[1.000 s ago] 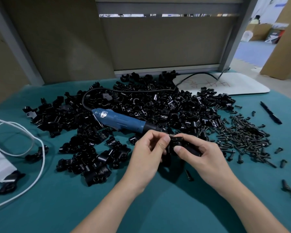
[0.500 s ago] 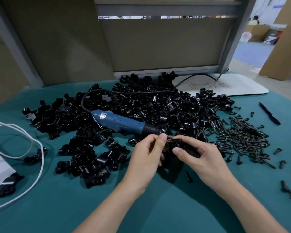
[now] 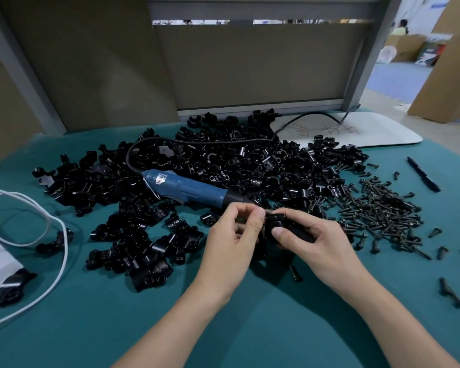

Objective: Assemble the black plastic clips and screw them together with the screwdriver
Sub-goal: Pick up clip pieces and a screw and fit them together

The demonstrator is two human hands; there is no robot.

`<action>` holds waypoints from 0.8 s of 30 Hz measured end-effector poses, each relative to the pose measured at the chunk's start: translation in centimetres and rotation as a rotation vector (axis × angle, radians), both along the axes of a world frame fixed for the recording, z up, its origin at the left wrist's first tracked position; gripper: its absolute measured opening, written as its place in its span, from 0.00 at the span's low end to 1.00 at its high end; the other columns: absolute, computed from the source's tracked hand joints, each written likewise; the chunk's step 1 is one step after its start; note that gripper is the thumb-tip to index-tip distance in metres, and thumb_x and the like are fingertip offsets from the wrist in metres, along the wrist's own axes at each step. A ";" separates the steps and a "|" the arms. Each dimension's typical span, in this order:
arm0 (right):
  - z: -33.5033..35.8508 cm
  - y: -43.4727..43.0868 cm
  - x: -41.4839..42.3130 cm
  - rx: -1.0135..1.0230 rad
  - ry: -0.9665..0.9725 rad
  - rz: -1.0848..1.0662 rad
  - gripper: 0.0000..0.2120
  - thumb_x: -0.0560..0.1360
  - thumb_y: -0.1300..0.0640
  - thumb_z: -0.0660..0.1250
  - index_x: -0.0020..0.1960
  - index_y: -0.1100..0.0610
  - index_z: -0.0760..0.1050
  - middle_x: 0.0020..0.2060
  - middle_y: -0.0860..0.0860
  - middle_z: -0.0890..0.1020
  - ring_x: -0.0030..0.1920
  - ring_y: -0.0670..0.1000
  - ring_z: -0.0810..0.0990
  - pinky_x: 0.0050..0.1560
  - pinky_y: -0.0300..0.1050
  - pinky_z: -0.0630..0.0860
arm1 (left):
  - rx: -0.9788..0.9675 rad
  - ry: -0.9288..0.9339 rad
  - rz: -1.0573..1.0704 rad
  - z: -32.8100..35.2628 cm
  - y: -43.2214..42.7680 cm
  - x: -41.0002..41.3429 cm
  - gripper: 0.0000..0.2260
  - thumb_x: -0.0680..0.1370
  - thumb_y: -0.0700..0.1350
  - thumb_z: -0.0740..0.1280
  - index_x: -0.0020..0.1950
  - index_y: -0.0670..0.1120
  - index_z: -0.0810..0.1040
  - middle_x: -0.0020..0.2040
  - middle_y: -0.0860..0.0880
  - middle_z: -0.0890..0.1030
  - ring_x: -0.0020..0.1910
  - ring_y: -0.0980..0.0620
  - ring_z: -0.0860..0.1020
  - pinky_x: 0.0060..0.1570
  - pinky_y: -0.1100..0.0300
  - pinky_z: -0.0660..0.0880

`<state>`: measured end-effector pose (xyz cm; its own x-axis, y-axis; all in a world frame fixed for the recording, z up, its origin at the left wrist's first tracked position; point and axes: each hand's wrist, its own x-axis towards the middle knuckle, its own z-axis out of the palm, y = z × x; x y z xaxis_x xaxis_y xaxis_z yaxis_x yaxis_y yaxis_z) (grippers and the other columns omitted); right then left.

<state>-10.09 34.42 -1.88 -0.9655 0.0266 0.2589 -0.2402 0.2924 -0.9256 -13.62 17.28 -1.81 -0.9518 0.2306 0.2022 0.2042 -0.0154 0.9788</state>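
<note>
A black plastic clip (image 3: 284, 224) sits just above the teal tabletop (image 3: 117, 328), held in my right hand (image 3: 320, 247) with fingers curled around it and the thumb pressed on its near face. My left hand (image 3: 233, 241) meets it, thumb and forefinger pinching the clip's left end; whether a screw sits between them is too small to tell. 1 loose screw (image 3: 295, 273) lies on the cloth just below my hands. The blue electric screwdriver (image 3: 186, 188) rests just behind my hands on the heap of clips (image 3: 250, 166). A scatter of black screws (image 3: 377, 212) spreads to the right, a black pen (image 3: 422, 177) beyond it, and a white cable (image 3: 60, 261) loops at far left.
</note>
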 end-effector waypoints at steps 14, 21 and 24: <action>0.2 0.0 0.0 -0.026 -0.007 0.004 0.13 0.72 0.45 0.73 0.55 0.34 0.83 0.48 0.43 0.88 0.48 0.45 0.86 0.55 0.42 0.82 | -0.013 -0.008 -0.027 -0.1 -0.1 -0.2 0.07 0.81 0.58 0.65 0.50 0.58 0.80 0.43 0.58 0.82 0.41 0.59 0.79 0.40 0.63 0.75; 0.2 0.1 0.1 -0.028 -0.006 0.020 0.12 0.72 0.44 0.73 0.56 0.36 0.84 0.49 0.44 0.88 0.49 0.53 0.86 0.55 0.50 0.83 | -0.035 0.030 -0.031 -0.2 -0.2 -0.3 0.05 0.82 0.45 0.67 0.50 0.54 0.81 0.43 0.59 0.83 0.42 0.62 0.79 0.43 0.66 0.75; 0.1 0.2 0.0 -0.042 -0.002 0.012 0.12 0.72 0.45 0.73 0.56 0.38 0.84 0.48 0.46 0.88 0.48 0.52 0.87 0.54 0.49 0.84 | -0.030 0.027 -0.045 -0.1 -0.1 -0.2 0.07 0.81 0.44 0.69 0.50 0.58 0.80 0.46 0.59 0.83 0.44 0.61 0.80 0.45 0.64 0.76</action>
<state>-10.13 34.59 -1.77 -0.9663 0.0254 0.2562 -0.2420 0.2501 -0.9375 -13.83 17.20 -1.95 -0.9348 0.2792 0.2196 0.2300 0.0045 0.9732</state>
